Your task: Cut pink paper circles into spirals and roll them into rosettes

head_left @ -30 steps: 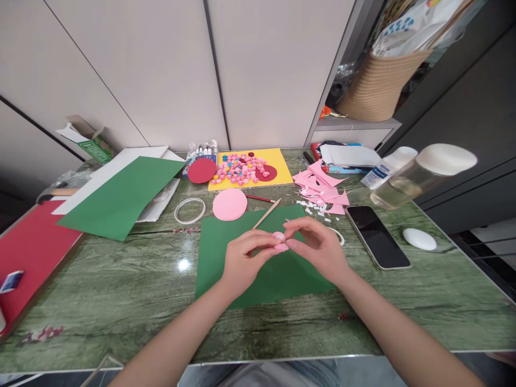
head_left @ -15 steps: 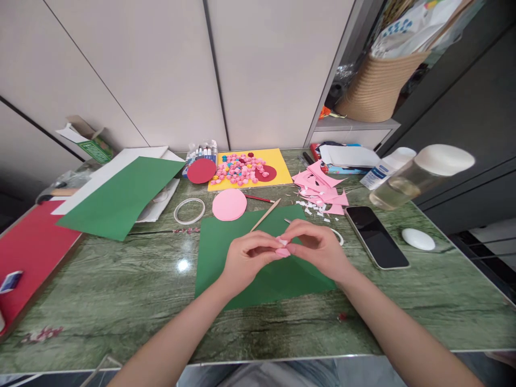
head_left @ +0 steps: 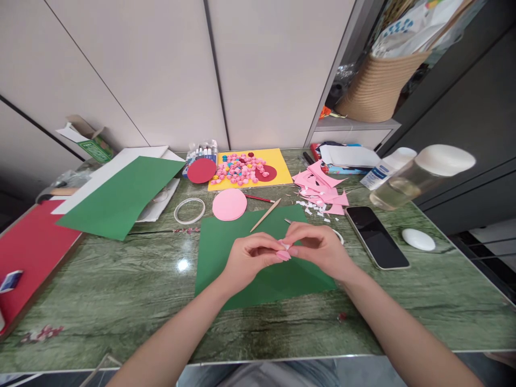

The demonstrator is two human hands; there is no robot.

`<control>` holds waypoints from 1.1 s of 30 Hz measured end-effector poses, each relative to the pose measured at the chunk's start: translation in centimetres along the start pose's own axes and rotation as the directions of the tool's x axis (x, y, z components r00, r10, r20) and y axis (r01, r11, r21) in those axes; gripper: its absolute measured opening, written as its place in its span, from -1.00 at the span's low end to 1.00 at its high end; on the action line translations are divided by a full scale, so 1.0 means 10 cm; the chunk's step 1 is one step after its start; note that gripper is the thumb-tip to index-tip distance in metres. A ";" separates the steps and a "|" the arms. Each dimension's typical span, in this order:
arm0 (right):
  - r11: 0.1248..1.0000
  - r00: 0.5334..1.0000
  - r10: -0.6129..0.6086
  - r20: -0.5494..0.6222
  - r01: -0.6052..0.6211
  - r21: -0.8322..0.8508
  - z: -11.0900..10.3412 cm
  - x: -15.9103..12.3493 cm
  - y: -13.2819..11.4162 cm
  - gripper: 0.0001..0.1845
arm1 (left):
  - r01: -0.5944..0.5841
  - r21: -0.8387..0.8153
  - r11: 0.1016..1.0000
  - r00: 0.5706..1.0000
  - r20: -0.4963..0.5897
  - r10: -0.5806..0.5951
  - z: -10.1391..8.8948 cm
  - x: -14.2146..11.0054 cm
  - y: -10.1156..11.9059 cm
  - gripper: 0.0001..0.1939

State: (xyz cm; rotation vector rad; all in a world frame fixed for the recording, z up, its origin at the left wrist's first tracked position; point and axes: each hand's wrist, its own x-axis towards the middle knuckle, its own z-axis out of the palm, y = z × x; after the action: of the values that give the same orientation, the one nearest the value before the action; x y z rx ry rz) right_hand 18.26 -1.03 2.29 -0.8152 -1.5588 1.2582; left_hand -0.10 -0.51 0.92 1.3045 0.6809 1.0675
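A small folded pink paper piece (head_left: 284, 255) with a white bit at its top is pinched between both hands. My left hand (head_left: 250, 257) grips it from the left with thumb and fingertips. From the right, my right hand (head_left: 318, 244) pinches the same piece; its exact shape is partly covered by the fingers. Both hands hover over a green paper sheet (head_left: 266, 290) on the table. Scissors, mostly covered by my right hand, show a white handle (head_left: 339, 235) and a blade tip. A pointed wooden stick (head_left: 266, 214) rests across the sheet's far edge.
Pink paper discs (head_left: 229, 205), a tape roll (head_left: 189, 211) and a red pencil (head_left: 260, 198) lie beyond the sheet. Small pink paper balls (head_left: 242, 171) cover a yellow sheet (head_left: 282, 164). Pink scraps (head_left: 318, 185), a phone (head_left: 377, 236) and a bottle (head_left: 419, 177) stand or lie right.
The pink piece has turned slightly between the fingertips, and more of its folded edge shows below. Both hands have shifted very little; the table things are unchanged.
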 end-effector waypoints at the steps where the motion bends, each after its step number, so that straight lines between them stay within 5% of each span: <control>1: 1.000 1.000 0.005 0.007 -0.005 0.001 0.00 0.00 0.00 -0.87 | 0.000 -0.002 1.000 1.000 0.001 0.000 0.00 0.00 0.00 -0.91; 20: 0.995 0.998 0.056 0.022 -0.054 -0.088 -0.02 -0.01 -0.05 -0.91 | -0.027 0.186 0.982 0.999 0.025 0.022 -0.01 0.00 0.00 -0.90; 26: 0.957 0.958 0.283 0.055 -0.286 0.047 -0.05 0.01 -0.07 -0.92 | -0.163 0.396 0.904 0.986 0.102 0.133 -0.02 0.00 0.02 -0.92; 33: 0.921 0.944 0.303 0.131 -0.326 0.213 -0.07 0.01 -0.01 -0.88 | 0.002 0.136 0.991 0.998 0.069 -0.012 0.00 0.01 0.03 -0.91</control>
State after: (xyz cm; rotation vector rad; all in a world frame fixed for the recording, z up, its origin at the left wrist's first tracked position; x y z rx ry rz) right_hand 18.88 -0.75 2.41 -0.8876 -1.3542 1.7012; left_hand -0.19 -0.45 1.27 1.4484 0.7149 0.9787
